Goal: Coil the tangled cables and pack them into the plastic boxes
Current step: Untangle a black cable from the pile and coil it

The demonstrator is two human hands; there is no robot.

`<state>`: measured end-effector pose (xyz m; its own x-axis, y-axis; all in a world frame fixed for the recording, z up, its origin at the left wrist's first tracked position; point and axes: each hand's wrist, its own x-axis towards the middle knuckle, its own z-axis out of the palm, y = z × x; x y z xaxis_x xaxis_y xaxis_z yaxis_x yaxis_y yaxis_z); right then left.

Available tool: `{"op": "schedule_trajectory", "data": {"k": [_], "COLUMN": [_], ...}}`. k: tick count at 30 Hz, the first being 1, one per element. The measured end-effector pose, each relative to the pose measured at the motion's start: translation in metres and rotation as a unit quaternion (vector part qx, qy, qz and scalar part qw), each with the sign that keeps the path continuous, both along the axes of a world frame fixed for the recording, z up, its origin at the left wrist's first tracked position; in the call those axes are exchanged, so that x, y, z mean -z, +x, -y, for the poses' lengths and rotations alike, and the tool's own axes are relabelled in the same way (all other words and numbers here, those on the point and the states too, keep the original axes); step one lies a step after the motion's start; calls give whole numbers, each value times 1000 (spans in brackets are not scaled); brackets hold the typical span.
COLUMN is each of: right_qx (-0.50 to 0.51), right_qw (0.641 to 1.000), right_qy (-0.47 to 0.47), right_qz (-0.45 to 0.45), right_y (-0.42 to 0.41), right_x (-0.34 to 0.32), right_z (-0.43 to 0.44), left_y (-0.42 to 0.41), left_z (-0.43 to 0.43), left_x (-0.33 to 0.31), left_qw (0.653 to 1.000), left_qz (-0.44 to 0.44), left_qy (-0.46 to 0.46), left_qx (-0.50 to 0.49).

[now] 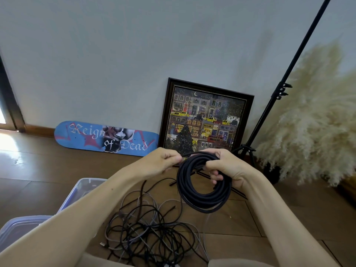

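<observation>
**Black cable coil (pixel 202 201): held high, tail to finish, boxes low on the left**

Hangs in the air ahead of the chest, above the wooden floor (pixel 240 224) and well clear of it. Ring roughly upright and face-on to the camera, a little taller than wide. Gripped at its upper right arc by the right hand (pixel 223 168), fingers curled through the opening and closed round the bundled turns. Free end (pixel 189 154) leaving the top of the ring and running leftward, near level, pinched between thumb and fingertips of the left hand (pixel 163 160), just beside the coil.

Probably a matter of wrapping or tucking that short tail, then carrying the bundle down and to the left. Farther plastic box (pixel 84 186) and nearer plastic box (pixel 21 226) both low on the left, partly hidden behind the left forearm. Closer to the left hand, yet all the weight borne by the right. Tangled cables (pixel 150 234) heaped on the floor directly beneath, between the forearms. Cannot tell whether any strand joins coil and heap.

Thick, matte black, round-sheathed. Many turns stacked evenly, the lowest sagging slightly loose at the bottom.
</observation>
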<state>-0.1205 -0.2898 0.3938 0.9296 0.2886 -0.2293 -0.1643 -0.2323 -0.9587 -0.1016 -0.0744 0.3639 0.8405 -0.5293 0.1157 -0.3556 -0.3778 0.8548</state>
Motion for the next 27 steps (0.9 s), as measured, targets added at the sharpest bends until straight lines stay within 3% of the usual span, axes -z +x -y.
{"op": "schedule_trajectory", "data": {"k": [3, 16, 20, 23, 27], "right_qx": [19, 217, 272, 311, 328], "right_qw": [1000, 966, 942, 921, 916], "right_qy": [-1, 120, 171, 214, 172], "right_qz": [18, 77, 92, 101, 152], "right_y": [3, 4, 4, 3, -3], "right_x": [0, -1, 1, 1, 4], "right_z": [3, -7, -13, -16, -27], "left_y": [2, 0, -6, -14, -21], "left_z": [0, 16, 31, 42, 52], "left_x": [-3, 5, 13, 19, 25], "left_qw": [998, 997, 994, 996, 987], "left_qz": [56, 45, 1, -7, -86], "left_qy": [-10, -48, -89, -42, -82], "left_qx": [-15, -48, -67, -75, -108]}}
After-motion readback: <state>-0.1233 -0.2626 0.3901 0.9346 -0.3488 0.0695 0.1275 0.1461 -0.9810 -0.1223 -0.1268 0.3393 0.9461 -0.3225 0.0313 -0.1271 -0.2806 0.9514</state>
